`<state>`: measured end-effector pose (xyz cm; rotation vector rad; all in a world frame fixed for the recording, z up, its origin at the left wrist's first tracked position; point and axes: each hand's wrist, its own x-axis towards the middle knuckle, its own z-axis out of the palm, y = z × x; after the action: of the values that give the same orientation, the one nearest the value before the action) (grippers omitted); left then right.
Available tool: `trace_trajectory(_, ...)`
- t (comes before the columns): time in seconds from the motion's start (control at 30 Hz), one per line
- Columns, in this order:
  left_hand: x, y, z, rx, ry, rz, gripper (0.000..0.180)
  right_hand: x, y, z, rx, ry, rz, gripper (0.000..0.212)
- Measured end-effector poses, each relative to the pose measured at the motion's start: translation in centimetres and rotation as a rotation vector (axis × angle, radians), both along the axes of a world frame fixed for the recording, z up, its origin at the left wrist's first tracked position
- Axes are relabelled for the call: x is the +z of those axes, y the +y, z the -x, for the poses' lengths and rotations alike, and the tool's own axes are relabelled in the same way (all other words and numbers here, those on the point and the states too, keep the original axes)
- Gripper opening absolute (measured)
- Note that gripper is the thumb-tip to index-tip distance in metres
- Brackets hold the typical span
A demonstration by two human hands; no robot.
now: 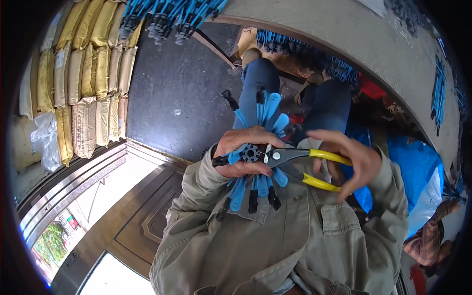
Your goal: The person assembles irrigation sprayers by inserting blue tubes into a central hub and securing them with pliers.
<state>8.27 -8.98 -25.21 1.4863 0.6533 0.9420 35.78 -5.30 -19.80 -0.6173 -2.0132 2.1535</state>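
Observation:
In front of my chest, my left hand (pixel 241 147) is wrapped round a black round hub (pixel 250 153) with a toothed-looking face. Several blue and black arms (pixel 272 105) spread out from it like spokes, above and below my fingers. My right hand (pixel 359 164) is curled about the spread yellow handles of a pair of pliers (pixel 290 164). The pliers' metal head touches or nearly touches the hub's right side, close to my left fingertips. What lies between the jaws is too small to make out.
A curved table edge (pixel 300 30) runs overhead to the right, with bundles of blue and black arms (pixel 167 22) on it. Yellow and tan sacks (pixel 81 73) are stacked at the left. Blue plastic sheeting (pixel 418 172) and plaid fabric (pixel 430 241) lie to my right. A door (pixel 142 221) stands lower left.

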Motion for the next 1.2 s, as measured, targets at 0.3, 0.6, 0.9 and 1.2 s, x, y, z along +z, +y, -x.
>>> trace_trajectory(0.3, 0.3, 1.0, 0.9, -0.143, 0.134, 0.146, 0.052, -3.0, -0.7, -1.5, 0.026, 0.039, 0.762, 0.058)
trace_trajectory(0.6, -0.3, -1.1, 0.6, 0.115, 0.0, 0.049, 0.062, -1.7, -1.4, -0.2, -0.011, 0.028, -0.064, 0.046)
trace_trajectory(0.9, -0.2, -2.7, 1.2, 0.225, 0.092, 0.006, 0.051, -0.8, -3.3, 3.8, -0.266, -0.417, -1.212, 0.046)
trace_trajectory(1.2, -0.5, -3.6, 1.7, 0.315, 0.042, 0.06, 0.051, 0.4, -2.5, 5.0, -0.198, -0.501, -1.419, 0.037)
